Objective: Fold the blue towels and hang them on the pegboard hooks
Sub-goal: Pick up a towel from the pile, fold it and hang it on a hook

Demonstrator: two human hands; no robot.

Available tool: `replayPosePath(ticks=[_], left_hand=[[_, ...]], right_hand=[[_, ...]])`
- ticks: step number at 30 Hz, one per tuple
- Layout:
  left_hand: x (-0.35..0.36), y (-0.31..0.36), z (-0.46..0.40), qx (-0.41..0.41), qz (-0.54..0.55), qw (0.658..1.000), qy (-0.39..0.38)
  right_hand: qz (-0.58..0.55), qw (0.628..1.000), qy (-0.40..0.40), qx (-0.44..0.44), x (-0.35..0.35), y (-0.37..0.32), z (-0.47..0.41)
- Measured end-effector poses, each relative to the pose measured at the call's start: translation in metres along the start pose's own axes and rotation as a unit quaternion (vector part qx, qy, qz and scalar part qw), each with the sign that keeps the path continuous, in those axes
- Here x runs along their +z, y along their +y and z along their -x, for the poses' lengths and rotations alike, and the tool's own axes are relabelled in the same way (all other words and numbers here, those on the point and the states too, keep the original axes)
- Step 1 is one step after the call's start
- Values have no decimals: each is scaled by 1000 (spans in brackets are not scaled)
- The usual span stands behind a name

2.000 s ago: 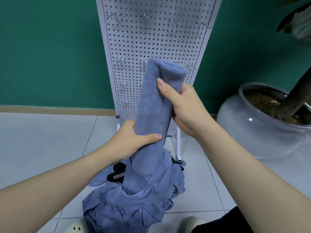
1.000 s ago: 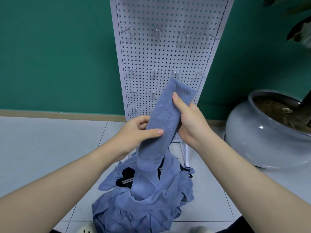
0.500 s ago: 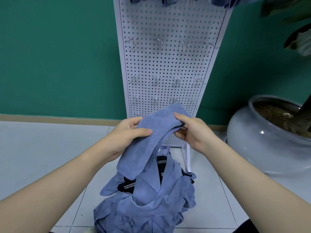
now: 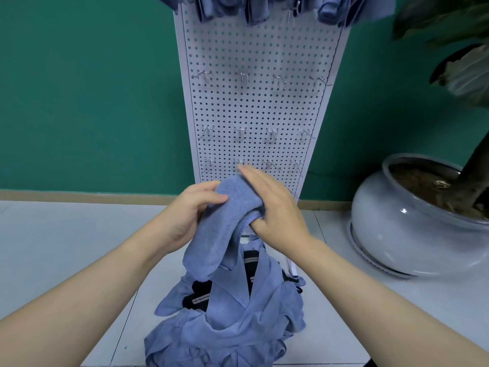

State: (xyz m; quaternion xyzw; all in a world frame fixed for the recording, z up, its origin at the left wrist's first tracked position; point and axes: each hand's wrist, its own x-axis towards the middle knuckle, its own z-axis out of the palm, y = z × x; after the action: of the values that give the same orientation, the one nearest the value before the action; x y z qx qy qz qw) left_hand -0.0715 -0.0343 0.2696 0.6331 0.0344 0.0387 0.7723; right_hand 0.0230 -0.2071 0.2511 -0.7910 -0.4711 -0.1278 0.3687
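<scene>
A narrow folded blue terry towel (image 4: 225,223) is held at the centre of the frame, doubled over so that both ends hang downward. It is gripped by the left hand (image 4: 189,215), thumb laid across its upper face. The right hand (image 4: 275,207) is pressed flat against the fold with fingers straight and together; its thumb is hidden behind the cloth. The folding step is judged nearly finished; hanging is not yet done for this towel.

Along the top edge of the frame, several blue towels already hung (image 4: 264,9) are seen on the uppermost row of the white perforated metal pegboard (image 4: 259,107). Three lower rows of bare wire hooks (image 4: 244,76) are left unfilled. At the lower centre, a loose heap of unfolded blue towels (image 4: 232,327) is left on the pale tiled floor (image 4: 66,234). A substantial part of the task is therefore judged outstanding.
</scene>
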Motion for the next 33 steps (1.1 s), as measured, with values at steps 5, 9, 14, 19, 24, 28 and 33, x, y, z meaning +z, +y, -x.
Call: replayPosePath(ticks=[5, 9, 14, 19, 24, 28, 33], left_hand=[[1, -1, 1, 6, -36, 999, 38], [2, -10, -2, 101, -235, 950, 180], [18, -17, 6, 222, -426, 868, 128], [37, -31, 6, 181, -437, 871, 130], [49, -29, -3, 202, -411, 862, 216], [45, -22, -12, 199, -399, 866, 226], [39, 0, -17, 193, -329, 890, 249]], right_hand=[[6, 999, 41, 29, -3, -7, -1], [54, 990, 60, 111, -9, -12, -5], [79, 977, 32, 195, -17, -8, -10], [-63, 958, 54, 275, -19, -7, -12], [-110, 948, 73, 290, -18, -9, -18], [-135, 950, 63, 273, -20, -15, -23], [-139, 956, 83, 247, -25, -14, -38]])
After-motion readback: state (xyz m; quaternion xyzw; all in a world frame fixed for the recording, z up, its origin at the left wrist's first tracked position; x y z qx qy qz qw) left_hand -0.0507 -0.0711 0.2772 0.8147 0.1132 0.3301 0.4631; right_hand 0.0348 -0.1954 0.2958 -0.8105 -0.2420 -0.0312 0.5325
